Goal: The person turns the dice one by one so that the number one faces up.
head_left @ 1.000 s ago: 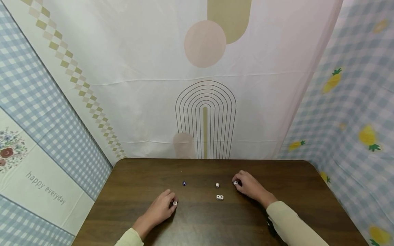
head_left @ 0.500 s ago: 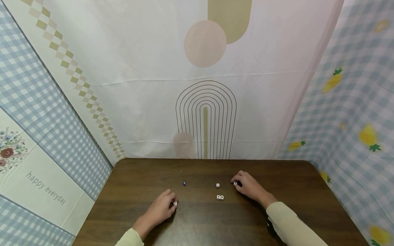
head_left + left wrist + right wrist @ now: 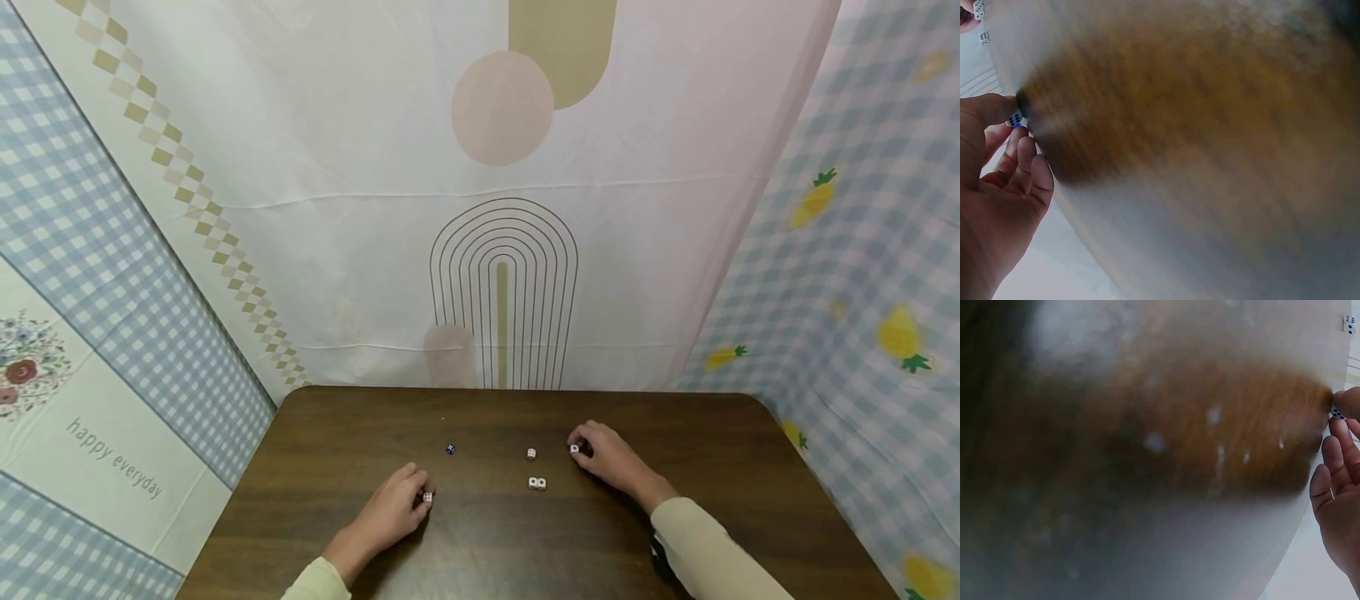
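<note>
At the left of the table my left hand (image 3: 386,507) pinches a white die (image 3: 427,497) between thumb and fingers. In the left wrist view that die (image 3: 1015,117) shows blue pips, and the other fingers are loosely bent. On the far right side my right hand (image 3: 611,455) holds another white die (image 3: 574,449) at its fingertips, close over the wood. Most of this die (image 3: 1337,413) is covered by thumb and fingers in the right wrist view. Between the hands lie a single white die (image 3: 531,454) and, nearer, two white dice (image 3: 537,483) side by side.
A small dark blue die (image 3: 450,448) sits beyond the left hand. The brown wooden table (image 3: 480,550) has rounded far corners and meets a patterned cloth (image 3: 360,275) at its back edge. Checked cloths hang on both sides.
The die in my right fingers has turned from a tilted position so another face shows. My right hand has shifted only slightly. The left hand and the loose dice stay in place.
</note>
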### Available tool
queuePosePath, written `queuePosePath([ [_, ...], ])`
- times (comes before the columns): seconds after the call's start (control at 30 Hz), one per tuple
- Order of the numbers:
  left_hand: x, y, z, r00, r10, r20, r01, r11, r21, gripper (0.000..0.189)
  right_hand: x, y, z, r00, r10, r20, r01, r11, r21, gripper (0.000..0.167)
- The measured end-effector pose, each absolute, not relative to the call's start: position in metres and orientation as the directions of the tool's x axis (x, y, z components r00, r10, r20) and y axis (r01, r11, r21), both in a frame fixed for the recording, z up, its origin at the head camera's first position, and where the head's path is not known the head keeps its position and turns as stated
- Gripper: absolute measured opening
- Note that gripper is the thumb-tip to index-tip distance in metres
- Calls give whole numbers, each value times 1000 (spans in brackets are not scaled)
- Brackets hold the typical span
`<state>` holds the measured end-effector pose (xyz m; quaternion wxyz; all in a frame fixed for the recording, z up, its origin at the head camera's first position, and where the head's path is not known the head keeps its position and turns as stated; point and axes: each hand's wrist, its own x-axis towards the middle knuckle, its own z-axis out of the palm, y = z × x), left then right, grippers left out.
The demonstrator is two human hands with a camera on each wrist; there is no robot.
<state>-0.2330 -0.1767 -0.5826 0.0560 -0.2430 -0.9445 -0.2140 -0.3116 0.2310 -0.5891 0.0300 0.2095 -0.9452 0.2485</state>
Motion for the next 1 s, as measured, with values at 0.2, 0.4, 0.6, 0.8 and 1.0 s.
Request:
queuePosePath([
  [0.2,-233,-176,-584,-875,435,214,485,789,378,18,-310,231,-589,-920,-364,148,-389,793,-469,11],
  [0.4,-233,-177,-586,-873,430,231,488,793,365,19,-303,229,-584,-910,-383,159,-411,781,-469,12],
  [0.6,-232,-177,-586,-871,428,240,490,793,364,20,-293,223,-579,-896,-426,126,-432,766,-476,10],
  [0.8,-232,-177,-585,-866,435,248,499,786,363,20,-285,216,-579,-864,-480,153,-492,737,-464,13],
  [1.0,-235,-177,-583,-859,453,237,511,781,360,19,-279,210,-581,-822,-533,200,-562,705,-433,13],
])
